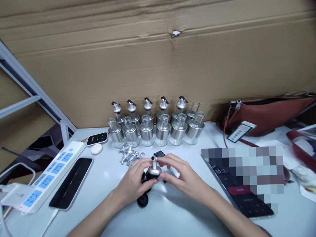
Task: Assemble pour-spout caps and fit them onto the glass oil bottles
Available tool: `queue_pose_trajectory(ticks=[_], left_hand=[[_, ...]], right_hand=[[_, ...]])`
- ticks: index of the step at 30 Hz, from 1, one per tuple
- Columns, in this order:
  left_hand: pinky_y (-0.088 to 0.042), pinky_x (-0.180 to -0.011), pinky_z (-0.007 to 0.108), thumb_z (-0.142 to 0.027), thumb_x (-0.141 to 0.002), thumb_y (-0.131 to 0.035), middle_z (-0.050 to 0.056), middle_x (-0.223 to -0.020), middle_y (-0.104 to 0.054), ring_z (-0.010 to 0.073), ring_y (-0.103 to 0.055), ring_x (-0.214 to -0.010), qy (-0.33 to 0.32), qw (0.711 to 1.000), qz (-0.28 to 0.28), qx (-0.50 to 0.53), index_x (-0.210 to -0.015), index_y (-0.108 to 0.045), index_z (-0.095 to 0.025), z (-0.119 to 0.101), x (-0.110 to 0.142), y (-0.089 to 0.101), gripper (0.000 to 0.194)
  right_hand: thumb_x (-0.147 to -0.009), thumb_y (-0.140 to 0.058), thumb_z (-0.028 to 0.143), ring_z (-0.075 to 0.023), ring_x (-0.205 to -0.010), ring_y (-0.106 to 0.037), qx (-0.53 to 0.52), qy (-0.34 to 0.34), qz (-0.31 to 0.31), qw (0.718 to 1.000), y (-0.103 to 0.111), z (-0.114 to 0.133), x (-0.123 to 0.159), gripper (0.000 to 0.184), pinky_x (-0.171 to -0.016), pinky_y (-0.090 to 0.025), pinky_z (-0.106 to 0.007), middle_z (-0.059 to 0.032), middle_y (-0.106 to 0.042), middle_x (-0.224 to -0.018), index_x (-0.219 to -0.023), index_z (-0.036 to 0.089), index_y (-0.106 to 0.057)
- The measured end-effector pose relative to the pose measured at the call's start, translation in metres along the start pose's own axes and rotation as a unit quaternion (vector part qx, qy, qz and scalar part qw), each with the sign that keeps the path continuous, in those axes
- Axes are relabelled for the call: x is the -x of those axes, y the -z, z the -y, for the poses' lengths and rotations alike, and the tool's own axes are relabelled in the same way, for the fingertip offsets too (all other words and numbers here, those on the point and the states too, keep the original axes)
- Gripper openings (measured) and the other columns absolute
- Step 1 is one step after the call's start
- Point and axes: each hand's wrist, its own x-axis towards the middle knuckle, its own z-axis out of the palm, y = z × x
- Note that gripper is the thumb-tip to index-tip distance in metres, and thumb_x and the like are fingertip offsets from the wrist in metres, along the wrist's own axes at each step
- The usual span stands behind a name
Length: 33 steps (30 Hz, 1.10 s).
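Between my hands is a silver pour spout with a black base, its narrow tip pointing up. My left hand grips it from the left, thumb near the base and fingers by the tip. From the right, the thumb and fingertips of my right hand close on its side. Round black stoppers lie under and beside my left hand, partly covered by it. Just beyond it is a pile of loose silver spouts. Small black flip caps lie behind the held spout.
Two rows of glass bottles with metal sleeves stand at the back; several rear ones carry spouts with black caps. At left are a power strip, a phone and a white round case. A tablet and brown bag are right.
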Motion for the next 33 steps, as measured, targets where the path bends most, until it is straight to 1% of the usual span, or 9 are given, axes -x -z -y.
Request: queue_pose_trajectory(ticks=[2,4,7,10,15,19,25,30,33], left_hand=[[-0.049,-0.079,0.032,-0.026,-0.088,-0.056,0.009,-0.100,-0.062,0.0201,-0.060,-0.093,-0.007,1.000,-0.005,0.000,-0.100,-0.043,-0.020,0.000,-0.001,0.001,0.019],[-0.048,-0.078,0.032,-0.020,-0.084,-0.057,0.006,-0.094,-0.063,0.0185,-0.060,-0.086,-0.013,1.000,0.008,-0.013,-0.093,-0.043,-0.020,0.000,-0.002,0.002,0.017],[-0.046,-0.076,0.034,-0.012,-0.078,-0.051,0.003,-0.082,-0.060,0.0167,-0.057,-0.074,-0.036,0.996,0.052,-0.062,-0.091,-0.044,-0.019,0.001,-0.003,0.004,0.017],[-0.045,-0.075,0.035,-0.011,-0.074,-0.047,0.003,-0.081,-0.059,0.0168,-0.056,-0.072,-0.060,0.991,0.068,-0.096,-0.096,-0.045,-0.018,0.002,-0.003,0.006,0.023],[-0.047,-0.079,0.036,-0.013,-0.080,-0.047,0.008,-0.094,-0.061,0.0189,-0.060,-0.086,-0.090,0.992,0.032,-0.086,-0.110,-0.041,-0.018,-0.001,-0.005,0.007,0.031],[-0.049,-0.075,0.032,-0.009,-0.083,-0.042,0.008,-0.091,-0.061,0.0178,-0.060,-0.086,-0.132,0.983,0.034,-0.126,-0.103,-0.046,-0.019,-0.007,-0.007,0.007,0.022],[-0.049,-0.075,0.030,-0.016,-0.092,-0.042,0.008,-0.090,-0.063,0.0169,-0.060,-0.083,-0.117,0.988,0.028,-0.101,-0.102,-0.048,-0.016,-0.009,-0.007,0.008,0.011],[-0.048,-0.076,0.030,-0.029,-0.096,-0.042,0.007,-0.089,-0.066,0.0166,-0.062,-0.081,-0.113,0.990,0.034,-0.082,-0.107,-0.047,-0.016,-0.007,-0.006,0.008,0.018],[-0.048,-0.075,0.031,-0.035,-0.097,-0.041,0.007,-0.087,-0.068,0.0161,-0.064,-0.077,-0.115,0.991,0.030,-0.063,-0.110,-0.045,-0.016,-0.007,-0.007,0.006,0.024]], right_hand=[[-0.089,-0.057,0.040,-0.0184,-0.084,-0.056,-0.009,0.016,-0.033,0.999,-0.001,-0.003,0.001,0.037,-0.077,-0.047,-0.031,-0.0072,-0.061,-0.094,-0.120,0.020,-0.057],[-0.090,-0.056,0.038,-0.0173,-0.083,-0.057,-0.014,0.054,-0.057,0.997,-0.003,-0.003,0.002,0.038,-0.076,-0.048,-0.030,-0.0064,-0.061,-0.092,-0.124,0.021,-0.054],[-0.092,-0.054,0.030,-0.0161,-0.083,-0.059,-0.013,0.103,-0.071,0.992,-0.006,-0.002,0.003,0.024,-0.075,-0.048,-0.027,-0.0059,-0.064,-0.091,-0.113,0.021,-0.061],[-0.093,-0.052,0.023,-0.0151,-0.081,-0.061,-0.018,0.095,-0.075,0.992,-0.008,-0.001,0.003,0.015,-0.073,-0.049,-0.025,-0.0054,-0.066,-0.089,-0.101,0.020,-0.065],[-0.094,-0.050,0.027,-0.0149,-0.077,-0.063,-0.025,0.051,-0.096,0.994,-0.007,-0.004,0.002,0.017,-0.070,-0.050,-0.024,-0.0053,-0.068,-0.086,-0.096,0.019,-0.065],[-0.094,-0.049,0.033,-0.0152,-0.073,-0.062,-0.016,0.021,-0.075,0.997,-0.008,-0.005,0.000,0.020,-0.069,-0.050,-0.025,-0.0042,-0.068,-0.083,-0.096,0.020,-0.064],[-0.096,-0.043,0.029,-0.0157,-0.077,-0.061,0.009,0.031,-0.057,0.998,-0.006,-0.007,0.000,0.018,-0.070,-0.048,-0.025,-0.0046,-0.064,-0.084,-0.095,0.020,-0.058],[-0.097,-0.037,0.026,-0.0180,-0.084,-0.058,0.048,0.020,-0.017,0.998,-0.004,-0.008,-0.001,0.017,-0.074,-0.047,-0.029,-0.0062,-0.062,-0.089,-0.094,0.020,-0.053],[-0.098,-0.034,0.025,-0.0185,-0.081,-0.055,0.090,0.030,0.010,0.995,-0.004,-0.010,-0.001,0.019,-0.072,-0.044,-0.030,-0.0060,-0.060,-0.087,-0.094,0.019,-0.052]])
